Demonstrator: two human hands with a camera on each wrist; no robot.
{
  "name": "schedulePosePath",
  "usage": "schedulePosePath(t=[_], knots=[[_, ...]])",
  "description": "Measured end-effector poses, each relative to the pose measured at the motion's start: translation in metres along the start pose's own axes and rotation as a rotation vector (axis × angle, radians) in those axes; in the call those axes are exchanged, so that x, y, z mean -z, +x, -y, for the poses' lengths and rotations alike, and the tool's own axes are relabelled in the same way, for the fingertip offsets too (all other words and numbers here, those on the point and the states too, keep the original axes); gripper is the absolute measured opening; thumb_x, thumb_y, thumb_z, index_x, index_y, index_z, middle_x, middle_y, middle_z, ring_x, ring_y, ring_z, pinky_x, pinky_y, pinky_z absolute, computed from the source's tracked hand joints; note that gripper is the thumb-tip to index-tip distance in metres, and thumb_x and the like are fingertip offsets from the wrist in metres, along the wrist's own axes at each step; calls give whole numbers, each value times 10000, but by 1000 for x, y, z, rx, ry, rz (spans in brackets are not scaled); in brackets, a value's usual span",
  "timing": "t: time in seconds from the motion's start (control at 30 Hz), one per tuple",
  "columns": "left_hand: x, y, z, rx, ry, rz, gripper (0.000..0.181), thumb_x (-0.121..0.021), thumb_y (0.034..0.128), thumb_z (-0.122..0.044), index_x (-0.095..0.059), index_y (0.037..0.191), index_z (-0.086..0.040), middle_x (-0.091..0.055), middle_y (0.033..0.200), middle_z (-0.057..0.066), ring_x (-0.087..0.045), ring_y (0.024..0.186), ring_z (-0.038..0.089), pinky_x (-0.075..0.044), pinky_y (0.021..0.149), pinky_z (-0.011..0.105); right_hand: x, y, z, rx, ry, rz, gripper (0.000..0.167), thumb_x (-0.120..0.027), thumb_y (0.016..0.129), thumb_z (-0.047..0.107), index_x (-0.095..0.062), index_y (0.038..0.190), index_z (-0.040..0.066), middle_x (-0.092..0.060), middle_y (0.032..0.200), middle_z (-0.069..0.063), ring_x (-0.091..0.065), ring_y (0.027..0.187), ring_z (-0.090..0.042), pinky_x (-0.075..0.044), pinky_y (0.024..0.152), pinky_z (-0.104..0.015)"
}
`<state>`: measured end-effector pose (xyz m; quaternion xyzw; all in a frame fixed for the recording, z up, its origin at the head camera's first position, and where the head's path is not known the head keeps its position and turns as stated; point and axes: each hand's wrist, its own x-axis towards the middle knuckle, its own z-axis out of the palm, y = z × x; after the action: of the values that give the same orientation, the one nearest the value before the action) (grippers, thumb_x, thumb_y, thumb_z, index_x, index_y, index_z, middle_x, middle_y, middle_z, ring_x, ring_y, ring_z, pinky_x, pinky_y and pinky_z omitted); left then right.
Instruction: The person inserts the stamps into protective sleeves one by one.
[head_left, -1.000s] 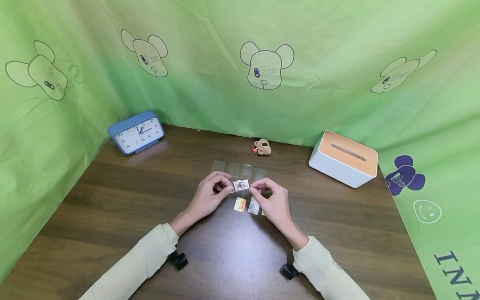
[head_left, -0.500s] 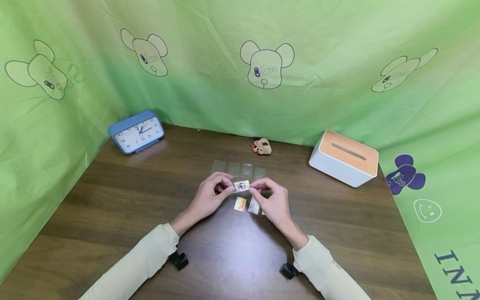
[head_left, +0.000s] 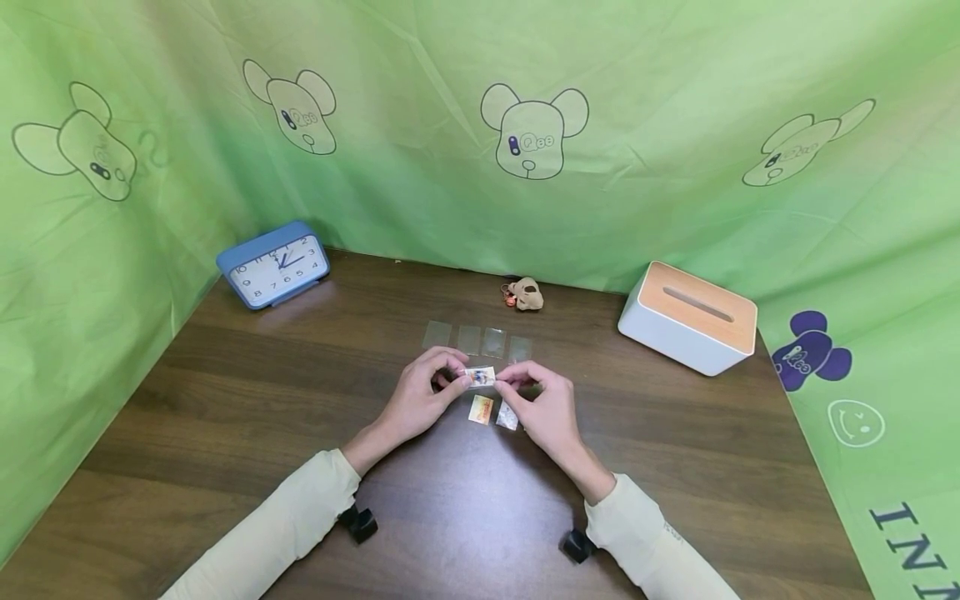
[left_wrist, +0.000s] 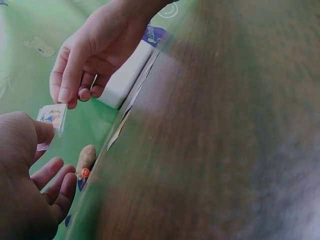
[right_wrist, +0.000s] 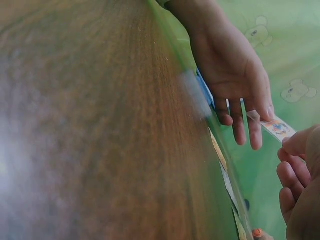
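A small stamp [head_left: 482,377], white-bordered with a coloured picture, is held above the table between my hands, partly in a clear sleeve [left_wrist: 60,128]. My left hand [head_left: 422,393] pinches the sleeve's left end between thumb and index finger. From the other end, my right hand [head_left: 546,406] pinches the stamp's edge with thumb and fingertip. How deep the stamp sits is too small to tell. On the table below lie an orange-yellow stamp [head_left: 481,409] and a grey-white stamp [head_left: 507,416], the latter partly behind my right hand. Beyond my hands are several clear sleeves [head_left: 437,334] in a row.
A blue clock [head_left: 273,265] stands at the back left of the wooden table [head_left: 300,375]. At the back right is a white tissue box [head_left: 686,318] with a wooden lid. A small brown trinket [head_left: 528,294] lies at the back middle. Green curtains [head_left: 420,167] enclose the table.
Both hands have lowered slightly toward me, with the stamp tilting a little. My right fingertips have shifted slightly left, and the right hand now covers a third stamp's visible corner.
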<state>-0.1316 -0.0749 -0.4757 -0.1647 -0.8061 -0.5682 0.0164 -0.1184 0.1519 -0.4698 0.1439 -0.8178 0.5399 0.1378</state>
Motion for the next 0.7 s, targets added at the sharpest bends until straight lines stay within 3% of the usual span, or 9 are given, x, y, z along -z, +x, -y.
schedulePosePath(t=[0.2, 0.47, 0.7], knots=[[-1, 0, 0, -13, 15, 3, 91, -812, 1012, -69, -726, 987, -56, -735, 1305, 161, -690, 970, 200, -577, 822, 275, -1, -1, 1, 2, 6, 20, 138, -901, 906, 6, -840, 965, 115, -773, 842, 23, -669, 774, -112, -597, 725, -406], [-1, -1, -1, -22, 15, 6, 94, -816, 1006, -65, -727, 975, -64, -736, 1300, 149, -686, 973, 186, -576, 818, 277, -1, -2, 2, 21, 23, 59, 164, -908, 892, -8, -836, 980, 111, -764, 848, 9, -661, 773, -114, -596, 715, -313], [-2, -2, -1, -16, 19, 15, 96, -816, 1011, -79, -731, 966, -82, -736, 1299, 117, -677, 979, 179, -576, 821, 287, -2, -2, 1, 33, 22, 64, 148, -906, 901, 5, -837, 974, 114, -744, 842, 11, -645, 765, -97, -586, 690, -326]])
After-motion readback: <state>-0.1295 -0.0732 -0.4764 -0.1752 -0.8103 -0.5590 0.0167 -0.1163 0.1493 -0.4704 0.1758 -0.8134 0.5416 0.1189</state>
